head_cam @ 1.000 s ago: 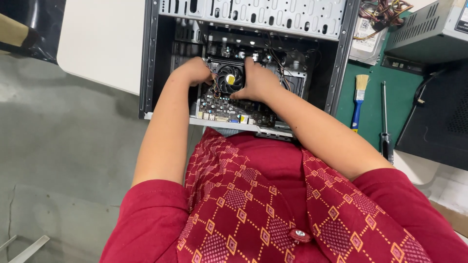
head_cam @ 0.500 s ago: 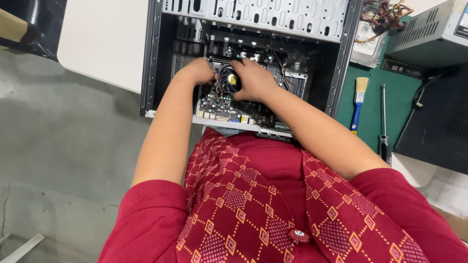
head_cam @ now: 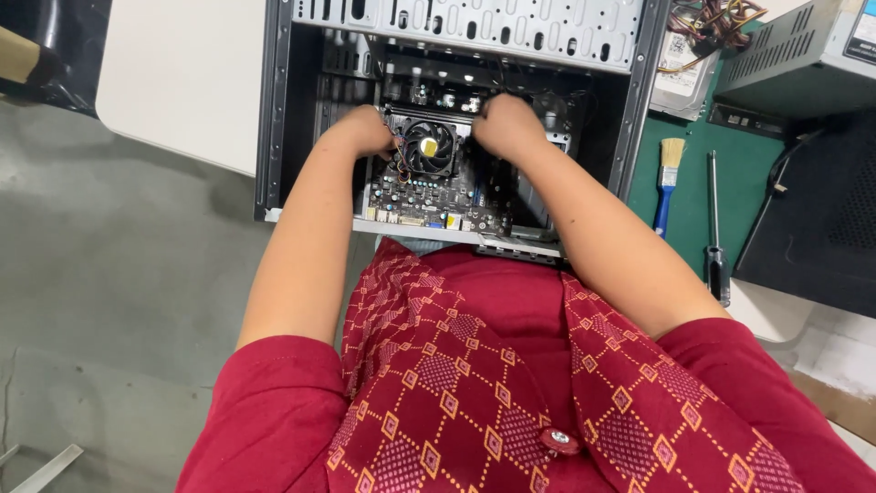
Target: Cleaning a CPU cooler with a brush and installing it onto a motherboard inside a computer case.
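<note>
where both gripped the cooler fan [head_cam: 429, 148], right hand [head_cam: 505, 123] now sits beside it.

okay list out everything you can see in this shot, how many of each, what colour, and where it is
computer case: one, black and grey, open, top centre
motherboard: one, dark, inside the case
cooler fan: one, black with a yellow centre, on the motherboard, between the hands
brush: one, blue handle, pale bristles, on the green mat right of the case
screwdriver: one, dark, right of the brush
green mat: one, under the brush
white tabletop: one, left of the case
metal box: one, grey, top right
left hand: one, at the fan's left edge
right hand: one, at the fan's right edge
</note>
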